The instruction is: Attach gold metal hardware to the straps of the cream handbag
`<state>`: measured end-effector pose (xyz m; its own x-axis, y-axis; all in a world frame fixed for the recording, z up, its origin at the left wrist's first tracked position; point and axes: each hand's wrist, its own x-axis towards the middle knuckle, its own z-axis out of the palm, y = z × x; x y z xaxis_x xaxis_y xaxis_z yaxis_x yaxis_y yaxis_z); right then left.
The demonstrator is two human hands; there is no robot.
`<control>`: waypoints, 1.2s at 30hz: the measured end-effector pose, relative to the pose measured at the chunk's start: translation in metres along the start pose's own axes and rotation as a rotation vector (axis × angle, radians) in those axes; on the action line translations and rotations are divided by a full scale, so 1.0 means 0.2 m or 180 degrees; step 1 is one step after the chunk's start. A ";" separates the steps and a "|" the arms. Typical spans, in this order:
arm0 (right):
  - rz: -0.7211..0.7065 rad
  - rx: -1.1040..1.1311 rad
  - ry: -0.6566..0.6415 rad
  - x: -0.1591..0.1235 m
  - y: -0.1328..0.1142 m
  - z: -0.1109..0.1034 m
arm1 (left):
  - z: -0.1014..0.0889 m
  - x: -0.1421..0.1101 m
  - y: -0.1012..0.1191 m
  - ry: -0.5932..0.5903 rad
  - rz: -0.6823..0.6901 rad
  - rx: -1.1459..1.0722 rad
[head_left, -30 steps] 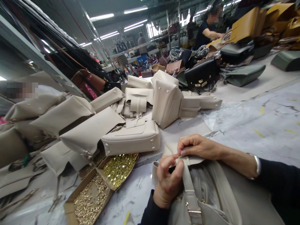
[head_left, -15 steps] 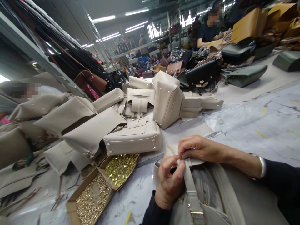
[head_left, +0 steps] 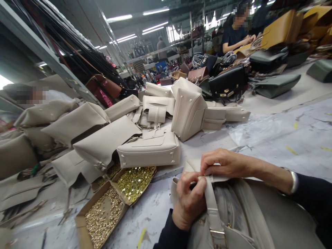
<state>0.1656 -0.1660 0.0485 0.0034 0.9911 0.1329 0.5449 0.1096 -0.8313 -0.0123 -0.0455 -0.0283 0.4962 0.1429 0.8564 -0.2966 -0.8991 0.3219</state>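
A beige handbag (head_left: 282, 214) lies in front of me at the lower right, its zipped inside facing up. Across it runs a beige strap (head_left: 212, 200) with a gold buckle (head_left: 217, 232). My left hand (head_left: 190, 197) is closed, thumb and fingers pinching the strap's upper end. Against it, my right hand (head_left: 225, 164) pinches at the same spot, fingertips pressed together beside the left thumb. Whatever small part lies between the right fingertips is hidden. A beige flap edge (head_left: 193, 165) shows just behind the hands.
Cardboard trays of small gold studs (head_left: 103, 216) and gold fasteners (head_left: 135, 183) stand left of my hands. Beyond them lie several beige bags (head_left: 149, 152). Black bags (head_left: 228, 81) and mustard bags (head_left: 278, 29) are piled farther back. A co-worker (head_left: 234, 34) sits at the far right, another person (head_left: 54, 95) at left.
The view has shifted slightly, so most things appear a little farther right. Both hands keep pinching the same place on the strap, with hardly any visible movement.
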 end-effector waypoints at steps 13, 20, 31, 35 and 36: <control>0.0219 -0.0280 -0.0455 0.04 0.03 -0.02 | 0.00 0.02 0.01 -0.0016 -0.0020 -0.0054; 0.0297 -0.0269 -0.0528 0.06 0.05 0.03 | 0.00 0.02 0.02 0.0057 -0.0015 0.0056; 0.0515 0.0392 -0.0467 0.03 0.04 -0.02 | 0.00 0.02 0.02 0.0063 -0.0095 0.0001; 0.0166 -0.0279 -0.0370 0.06 0.03 0.03 | 0.00 0.02 0.02 0.0018 -0.0009 0.0049; 0.0129 -0.0340 -0.0358 0.07 0.03 0.04 | 0.00 0.01 0.01 0.0025 0.0006 0.0056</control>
<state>0.1622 -0.1514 0.0420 -0.0635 0.9974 0.0340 0.6323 0.0666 -0.7719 -0.0113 -0.0479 -0.0252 0.4891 0.1444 0.8602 -0.2831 -0.9066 0.3131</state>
